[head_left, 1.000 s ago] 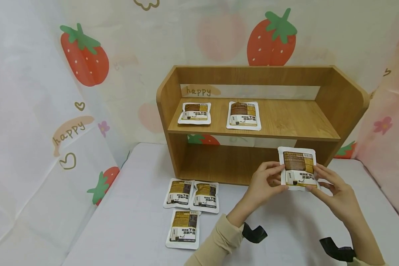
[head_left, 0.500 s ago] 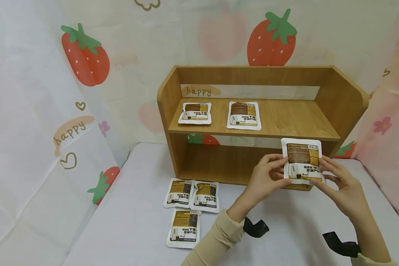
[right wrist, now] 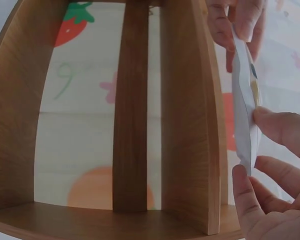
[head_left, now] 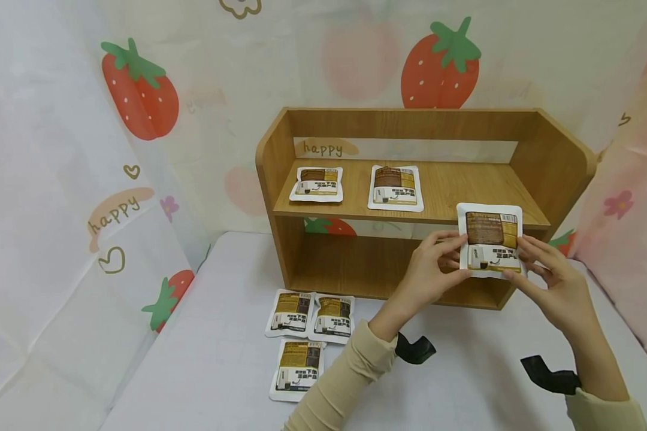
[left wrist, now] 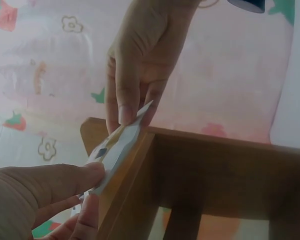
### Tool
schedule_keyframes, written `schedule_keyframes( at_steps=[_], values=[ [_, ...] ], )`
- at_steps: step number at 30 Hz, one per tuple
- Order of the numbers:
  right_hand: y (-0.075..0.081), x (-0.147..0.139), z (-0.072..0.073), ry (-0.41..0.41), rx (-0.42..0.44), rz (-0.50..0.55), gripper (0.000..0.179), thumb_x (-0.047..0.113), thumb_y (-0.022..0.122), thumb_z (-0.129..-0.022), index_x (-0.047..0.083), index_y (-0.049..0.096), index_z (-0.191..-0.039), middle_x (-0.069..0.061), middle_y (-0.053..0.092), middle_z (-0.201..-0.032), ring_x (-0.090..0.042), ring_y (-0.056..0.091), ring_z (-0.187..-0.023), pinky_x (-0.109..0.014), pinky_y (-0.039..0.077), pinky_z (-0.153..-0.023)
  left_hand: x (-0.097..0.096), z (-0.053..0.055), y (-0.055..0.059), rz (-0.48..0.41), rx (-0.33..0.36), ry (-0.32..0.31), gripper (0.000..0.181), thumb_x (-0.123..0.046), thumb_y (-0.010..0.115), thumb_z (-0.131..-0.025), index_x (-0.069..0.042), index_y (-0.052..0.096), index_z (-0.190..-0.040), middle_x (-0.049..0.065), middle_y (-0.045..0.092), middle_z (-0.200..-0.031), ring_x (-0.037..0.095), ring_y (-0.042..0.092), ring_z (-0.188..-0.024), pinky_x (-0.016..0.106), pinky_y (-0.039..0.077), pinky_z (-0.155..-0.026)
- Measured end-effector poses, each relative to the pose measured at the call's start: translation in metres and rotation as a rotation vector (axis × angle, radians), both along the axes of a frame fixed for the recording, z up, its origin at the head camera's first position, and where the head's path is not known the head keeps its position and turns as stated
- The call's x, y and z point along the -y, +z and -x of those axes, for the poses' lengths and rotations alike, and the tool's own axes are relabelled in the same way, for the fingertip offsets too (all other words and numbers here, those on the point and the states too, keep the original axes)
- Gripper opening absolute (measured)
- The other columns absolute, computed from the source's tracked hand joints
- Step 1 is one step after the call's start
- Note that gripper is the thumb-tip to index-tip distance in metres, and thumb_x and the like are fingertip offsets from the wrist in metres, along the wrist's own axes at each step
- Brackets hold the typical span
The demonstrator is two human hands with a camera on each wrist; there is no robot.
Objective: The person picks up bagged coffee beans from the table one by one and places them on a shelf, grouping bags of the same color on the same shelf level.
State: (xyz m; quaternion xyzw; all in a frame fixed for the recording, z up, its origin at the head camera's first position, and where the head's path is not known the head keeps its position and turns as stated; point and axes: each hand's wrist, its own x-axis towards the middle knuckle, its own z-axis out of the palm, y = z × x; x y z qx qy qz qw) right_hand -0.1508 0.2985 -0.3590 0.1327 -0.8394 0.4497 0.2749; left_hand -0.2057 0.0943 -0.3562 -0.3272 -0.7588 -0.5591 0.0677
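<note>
Between both hands a white-edged pouch (head_left: 492, 242) with a brown and yellow label is held up in front of the upper shelf's right front edge. My left hand (head_left: 431, 266) pinches its left side, and my right hand (head_left: 558, 284) pinches its right side. Seen edge-on in the left wrist view, the pouch (left wrist: 117, 150) is thin and tilted beside the shelf board. Two similar pouches lie on the upper shelf: one at the left (head_left: 317, 184), one near the middle (head_left: 395, 188).
The wooden two-tier shelf (head_left: 415, 114) stands on a white-covered table (head_left: 205, 359). In front of its left end lie three more pouches: a left pouch (head_left: 289, 313), a right pouch (head_left: 332, 317) and a nearer pouch (head_left: 298, 368), partly behind the left sleeve (head_left: 339, 383).
Both hands have raised the pouch from in front of the lower compartment to the upper shelf's edge, moving slightly right at first. The other pouches stay where they were.
</note>
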Motion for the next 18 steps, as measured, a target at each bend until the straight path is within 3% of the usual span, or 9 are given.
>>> schedule_keyframes(
  at_steps=[7,18],
  values=[
    [0.005,-0.001,0.010,0.004,-0.023,0.013,0.059,-0.014,0.070,-0.072,-0.004,0.053,-0.128,0.011,0.048,-0.128,0.005,0.051,-0.101,-0.002,0.039,-0.085,0.000,0.009,0.007,-0.004,0.002,-0.002,0.056,-0.001,0.072,-0.077,-0.003,0.053,-0.130,0.008,0.048,-0.130,0.004,0.056,-0.088,0.007,0.047,-0.076],
    [0.015,-0.006,0.029,-0.009,0.012,0.031,0.055,-0.011,0.070,-0.074,-0.007,0.053,-0.126,0.014,0.048,-0.124,0.008,0.050,-0.100,-0.002,0.041,-0.081,-0.005,0.025,0.018,0.016,-0.024,0.032,0.053,-0.001,0.072,-0.078,-0.001,0.054,-0.128,0.009,0.051,-0.130,0.009,0.058,-0.091,0.006,0.046,-0.075]
  ],
)
